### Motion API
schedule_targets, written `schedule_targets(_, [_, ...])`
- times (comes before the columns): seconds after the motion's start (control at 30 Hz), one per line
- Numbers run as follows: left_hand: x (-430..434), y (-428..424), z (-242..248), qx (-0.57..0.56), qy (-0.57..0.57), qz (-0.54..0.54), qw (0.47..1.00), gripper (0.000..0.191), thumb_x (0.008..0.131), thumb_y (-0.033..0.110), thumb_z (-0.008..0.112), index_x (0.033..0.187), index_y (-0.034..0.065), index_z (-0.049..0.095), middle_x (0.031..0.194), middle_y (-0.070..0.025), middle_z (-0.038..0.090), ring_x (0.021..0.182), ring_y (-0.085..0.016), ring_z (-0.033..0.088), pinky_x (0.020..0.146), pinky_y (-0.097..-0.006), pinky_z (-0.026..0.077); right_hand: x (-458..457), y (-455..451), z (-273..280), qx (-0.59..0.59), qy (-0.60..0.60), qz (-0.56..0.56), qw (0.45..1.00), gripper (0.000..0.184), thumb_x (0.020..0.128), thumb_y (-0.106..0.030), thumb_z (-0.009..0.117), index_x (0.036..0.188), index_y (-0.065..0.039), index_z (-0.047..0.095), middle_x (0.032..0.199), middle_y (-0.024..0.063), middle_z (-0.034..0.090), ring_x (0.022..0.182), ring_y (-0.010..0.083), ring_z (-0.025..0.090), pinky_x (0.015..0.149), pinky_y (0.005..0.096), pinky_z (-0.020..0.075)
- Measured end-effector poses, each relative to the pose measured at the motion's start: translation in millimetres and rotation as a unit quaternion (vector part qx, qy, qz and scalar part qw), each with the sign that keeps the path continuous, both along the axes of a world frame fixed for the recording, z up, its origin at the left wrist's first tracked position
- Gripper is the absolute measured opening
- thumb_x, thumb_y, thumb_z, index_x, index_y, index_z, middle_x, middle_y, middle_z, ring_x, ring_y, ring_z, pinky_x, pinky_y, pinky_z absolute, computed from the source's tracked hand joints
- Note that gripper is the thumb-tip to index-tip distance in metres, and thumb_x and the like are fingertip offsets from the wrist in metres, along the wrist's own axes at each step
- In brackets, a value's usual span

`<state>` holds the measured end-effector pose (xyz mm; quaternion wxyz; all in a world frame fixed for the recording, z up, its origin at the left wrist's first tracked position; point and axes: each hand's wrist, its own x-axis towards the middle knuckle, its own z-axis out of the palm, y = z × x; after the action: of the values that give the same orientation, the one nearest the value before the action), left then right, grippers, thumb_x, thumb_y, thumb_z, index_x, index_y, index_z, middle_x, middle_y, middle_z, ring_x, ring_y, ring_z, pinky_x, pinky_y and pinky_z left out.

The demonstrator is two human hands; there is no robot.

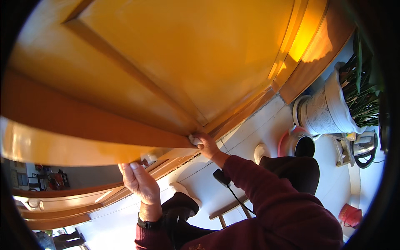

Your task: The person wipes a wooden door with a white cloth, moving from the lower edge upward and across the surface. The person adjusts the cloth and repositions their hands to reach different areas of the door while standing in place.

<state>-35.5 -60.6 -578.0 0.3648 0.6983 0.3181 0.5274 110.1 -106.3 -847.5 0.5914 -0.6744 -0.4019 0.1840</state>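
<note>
An orange-brown wooden door (193,62) with recessed panels fills the upper part of the view. My right hand (207,145) is at the door's lower corner, its fingers closed on a small crumpled white cloth or tissue (195,139) pressed against the edge. To the left, my left hand (140,182) is raised at the lit edge of the door, thumb and fingertips touching it; whether it pinches something small cannot be told. A dark band circles my left wrist.
A white ornate planter (323,101) with a long-leaved plant lies at right, beside a pink-rimmed basin (284,142). Further out are a metal kettle (365,147) and a red bucket (350,215). A wooden stool frame (222,215) and a black cable (237,197) are near my legs.
</note>
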Motion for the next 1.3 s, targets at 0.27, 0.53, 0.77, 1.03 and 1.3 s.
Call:
schedule_targets(0.27, [-6.1, 3.0, -5.1, -0.043, -0.016, 0.002, 0.999, 0.031, 0.104, 0.031, 0.039, 0.120, 0.0065, 0.049, 0.094, -0.0038, 0.055, 0.079, -0.012, 0.045, 0.070, -0.0270, 0.039, 10.0, -7.9, -89.0, -0.318, 0.085, -0.052, 0.943, 0.022, 0.084, -0.015, 0.059, 0.103, -0.007, 0.065, 0.099, 0.0196, 0.067, 0.096, 0.0388, 0.062, 0.084, 0.0456, 0.0499])
schedule_targets(0.53, [-10.4, 3.7, -10.1, -0.049, -0.036, -0.019, 0.998, 0.031, 0.104, 0.027, 0.042, 0.127, 0.0075, 0.050, 0.107, -0.0023, 0.056, 0.087, -0.012, 0.048, 0.072, -0.0274, 0.040, -10.4, 16.6, -99.2, -0.286, 0.215, 0.026, 0.933, 0.031, 0.088, -0.032, 0.055, 0.099, -0.006, 0.069, 0.099, 0.0226, 0.068, 0.096, 0.0371, 0.065, 0.077, 0.0442, 0.0472])
schedule_targets(0.77, [-0.5, -0.2, 1.0, -0.051, -0.064, -0.047, 0.996, 0.023, 0.102, 0.011, 0.042, 0.118, 0.0015, 0.055, 0.098, -0.0028, 0.054, 0.080, -0.011, 0.047, 0.067, -0.0273, 0.042, 2.0, 10.6, 14.7, -0.184, 0.238, 0.070, 0.951, 0.020, 0.086, -0.018, 0.052, 0.095, -0.007, 0.067, 0.091, 0.0212, 0.068, 0.090, 0.0389, 0.064, 0.073, 0.0437, 0.0485])
schedule_targets(1.03, [-8.5, 5.5, 10.3, 0.000, -0.001, -0.066, 0.998, 0.019, 0.097, 0.002, 0.047, 0.113, -0.0012, 0.056, 0.088, -0.0056, 0.048, 0.077, -0.016, 0.048, 0.070, -0.0268, 0.043, 10.4, 15.3, 177.0, -0.122, 0.315, 0.097, 0.936, 0.035, 0.070, 0.006, 0.054, 0.102, 0.002, 0.066, 0.078, 0.0086, 0.064, 0.063, 0.0175, 0.059, 0.053, 0.0309, 0.0477])
schedule_targets(1.3, [-19.1, 13.3, 3.2, 0.030, 0.025, -0.059, 0.998, 0.049, 0.090, 0.001, 0.057, 0.137, 0.0074, 0.050, 0.079, -0.0070, 0.049, 0.069, -0.017, 0.051, 0.067, -0.0270, 0.047, 11.1, -33.8, 416.5, 0.246, 0.245, 0.134, 0.928, 0.028, 0.087, -0.008, 0.061, 0.113, 0.002, 0.057, 0.092, 0.0042, 0.062, 0.075, 0.0101, 0.059, 0.062, 0.0253, 0.0485])
